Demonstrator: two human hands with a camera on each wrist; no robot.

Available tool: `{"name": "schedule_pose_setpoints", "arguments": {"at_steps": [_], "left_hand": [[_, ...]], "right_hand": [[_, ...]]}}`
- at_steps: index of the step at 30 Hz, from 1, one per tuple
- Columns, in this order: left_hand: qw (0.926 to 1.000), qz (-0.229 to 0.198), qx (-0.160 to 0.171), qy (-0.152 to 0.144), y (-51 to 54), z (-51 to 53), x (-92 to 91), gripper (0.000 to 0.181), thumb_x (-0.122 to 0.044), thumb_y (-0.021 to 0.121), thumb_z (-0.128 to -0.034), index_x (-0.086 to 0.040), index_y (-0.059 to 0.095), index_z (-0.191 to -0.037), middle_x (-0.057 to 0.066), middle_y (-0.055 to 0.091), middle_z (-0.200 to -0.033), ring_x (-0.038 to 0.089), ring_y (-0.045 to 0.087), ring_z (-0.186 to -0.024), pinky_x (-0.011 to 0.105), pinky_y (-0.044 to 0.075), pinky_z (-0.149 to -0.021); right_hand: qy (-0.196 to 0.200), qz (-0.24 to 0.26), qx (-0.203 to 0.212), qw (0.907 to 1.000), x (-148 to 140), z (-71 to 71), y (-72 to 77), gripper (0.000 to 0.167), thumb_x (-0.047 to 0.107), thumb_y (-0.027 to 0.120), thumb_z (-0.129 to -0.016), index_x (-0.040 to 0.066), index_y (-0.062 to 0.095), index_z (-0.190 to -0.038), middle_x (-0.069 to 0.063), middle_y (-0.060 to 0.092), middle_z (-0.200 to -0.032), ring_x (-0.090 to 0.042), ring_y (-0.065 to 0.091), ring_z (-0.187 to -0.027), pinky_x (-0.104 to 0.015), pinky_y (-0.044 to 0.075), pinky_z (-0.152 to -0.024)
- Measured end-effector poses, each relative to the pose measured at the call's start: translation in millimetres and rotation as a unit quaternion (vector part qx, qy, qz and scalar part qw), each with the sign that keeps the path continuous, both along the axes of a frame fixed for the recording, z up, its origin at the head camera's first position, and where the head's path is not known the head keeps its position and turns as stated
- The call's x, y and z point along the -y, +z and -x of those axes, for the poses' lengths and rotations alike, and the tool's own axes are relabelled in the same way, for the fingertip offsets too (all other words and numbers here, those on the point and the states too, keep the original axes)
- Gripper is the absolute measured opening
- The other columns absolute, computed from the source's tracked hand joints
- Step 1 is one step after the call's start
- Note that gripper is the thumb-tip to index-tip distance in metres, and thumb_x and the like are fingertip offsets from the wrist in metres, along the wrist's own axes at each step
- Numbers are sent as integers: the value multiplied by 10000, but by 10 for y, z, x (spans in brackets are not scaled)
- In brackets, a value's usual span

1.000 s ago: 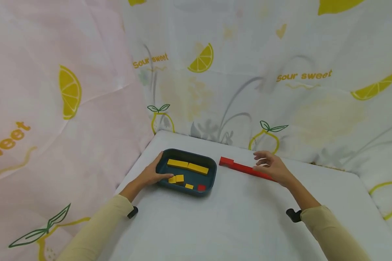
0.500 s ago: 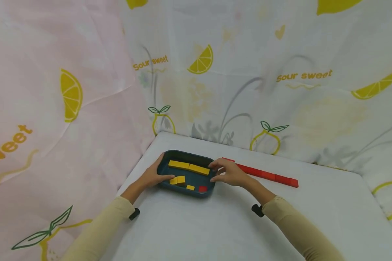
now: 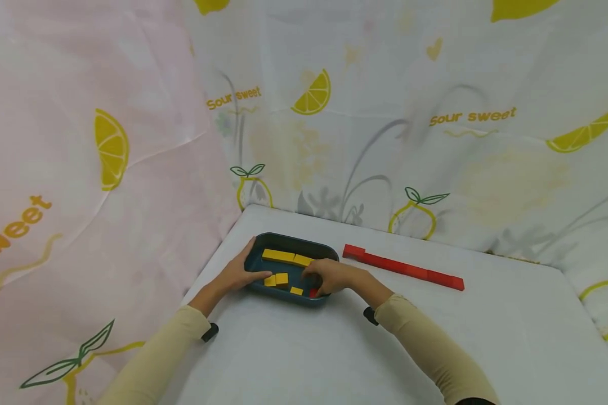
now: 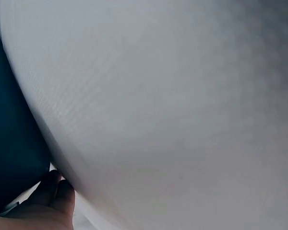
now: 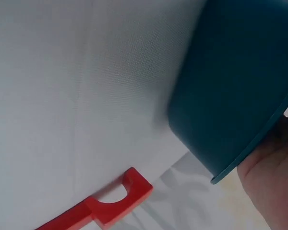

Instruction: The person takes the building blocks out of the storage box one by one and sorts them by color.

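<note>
A dark teal tray [image 3: 296, 244] holds two long yellow blocks [image 3: 278, 256] end to end, several small yellow blocks [image 3: 281, 279] and a red block [image 3: 313, 292]. My left hand [image 3: 235, 273] grips the tray's left end, thumb over the rim; its fingers lie against the outer wall in the left wrist view. Over the right rim reaches my right hand [image 3: 334, 275], its thumb beside the red block and its bent fingers apart from the thumb. In the right wrist view the tray wall [image 5: 235, 72] hides those fingertips, and the hand [image 5: 273, 177] crosses the rim.
Right of the tray, a row of red blocks [image 3: 395, 265] runs across the white table [image 3: 294, 360]; an arch-shaped red block [image 5: 139, 191] ends it nearest the tray. Patterned cloth [image 3: 354, 146] hangs behind and to the left.
My right hand has moved left from above the red row, across the tray's right rim and down into the tray. My left hand has kept its grip on the tray.
</note>
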State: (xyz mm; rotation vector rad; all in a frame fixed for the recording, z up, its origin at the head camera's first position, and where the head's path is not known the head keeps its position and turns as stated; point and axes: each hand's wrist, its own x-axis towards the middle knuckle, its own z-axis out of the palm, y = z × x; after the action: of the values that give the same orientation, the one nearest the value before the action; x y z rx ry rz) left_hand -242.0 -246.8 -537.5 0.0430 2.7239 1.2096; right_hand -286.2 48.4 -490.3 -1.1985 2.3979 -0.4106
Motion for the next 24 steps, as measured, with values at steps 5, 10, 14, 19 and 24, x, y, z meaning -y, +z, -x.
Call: {"name": "schedule_pose_setpoints", "arguments": {"at_steps": [5,10,14,19,24], "left_hand": [[10000,-26,-24,-1,17,-10,-22,1166,-575,764,-779,-286,-11,-1602,109,70,-1676,417,153,-1509,663,204,-1167],[10000,-13,7,8,36,-20,-26,1176,-591,763,-770,-285,-9,-1602,111,76,-1675,417,159,-1508,660,209,-1167],[10000,4,12,24,28,-21,-38,1182,-606,760,-766,-285,-12,-1602,117,77,-1674,425,161,-1505,666,210,-1163],[10000,-5,12,3,34,-9,-31,1192,-616,758,-761,-278,-17,-1602,121,62,-1675,429,144,-1507,669,198,-1164],[10000,-25,2,22,13,6,-25,1175,-584,762,-776,-269,-11,-1604,123,66,-1674,423,142,-1509,664,195,-1168]], "right_hand": [[-94,-676,-228,9974,81,0,-25,408,191,783,-847,228,653,-1233,38,613,-1205,-131,536,-1052,-356,492,-1019],[-248,-1003,-255,9943,133,5,-48,348,187,773,-847,248,658,-1170,97,622,-1013,-114,533,-912,-313,512,-895],[-243,-1003,-361,9940,133,-1,-68,311,177,769,-844,245,668,-1129,111,614,-932,-111,537,-865,-281,501,-824],[-284,-1012,-476,9933,154,10,-80,250,193,776,-836,242,683,-1062,108,614,-883,-112,538,-827,-267,486,-777],[-307,-865,-375,9951,207,24,-120,219,231,787,-832,213,677,-1020,93,619,-851,-107,543,-793,-246,483,-737]]}}
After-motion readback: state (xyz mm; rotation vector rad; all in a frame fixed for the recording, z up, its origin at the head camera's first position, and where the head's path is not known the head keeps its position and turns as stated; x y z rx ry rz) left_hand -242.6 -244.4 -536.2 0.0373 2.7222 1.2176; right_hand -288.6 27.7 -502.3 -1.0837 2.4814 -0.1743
